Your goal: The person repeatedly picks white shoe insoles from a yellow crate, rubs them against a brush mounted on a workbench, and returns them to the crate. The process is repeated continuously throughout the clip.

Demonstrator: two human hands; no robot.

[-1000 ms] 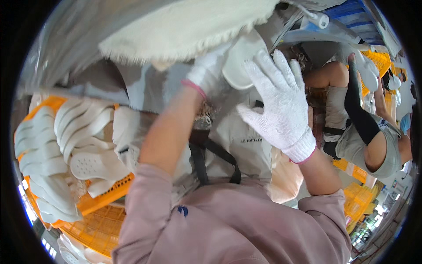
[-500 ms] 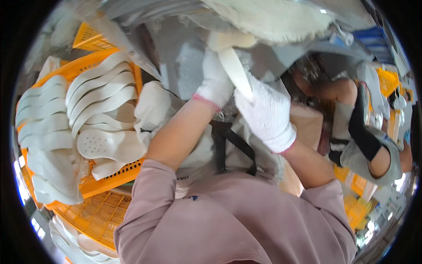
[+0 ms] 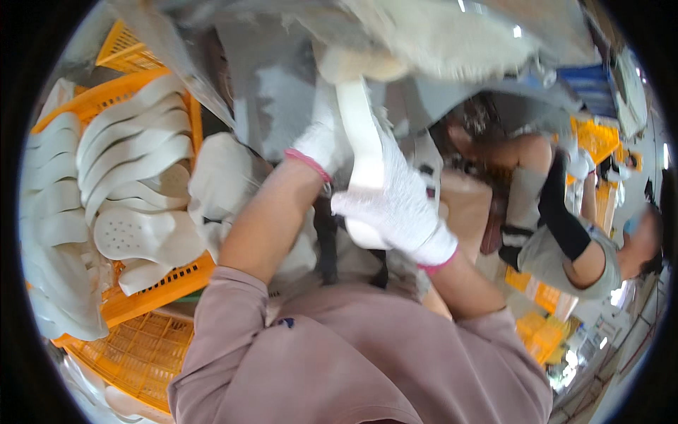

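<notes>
A white shoe insole point(image 3: 362, 138), edge toward me, stands tilted in front of my body. Its far end meets the underside of a pale, rounded wheel-like part point(image 3: 357, 65). My right hand point(image 3: 402, 208), in a white knit glove, is closed round the near part, thumb across it, and the insole's near end shows below the thumb. My left hand point(image 3: 326, 138), gloved the same way, is closed on the insole's left side farther up; the insole hides most of its fingers.
At the left, an orange crate point(image 3: 148, 293) holds stacked white insoles point(image 3: 145, 237). Another orange crate point(image 3: 152, 353) sits below it. Pale dusty sheeting point(image 3: 438, 42) hangs over the grey work area. At the right, another person point(image 3: 586, 247) sits near yellow crates point(image 3: 597, 138).
The insole has turned more upright, and its near end has come toward me. My right hand has moved nearer my body and its thumb now lies across the insole.
</notes>
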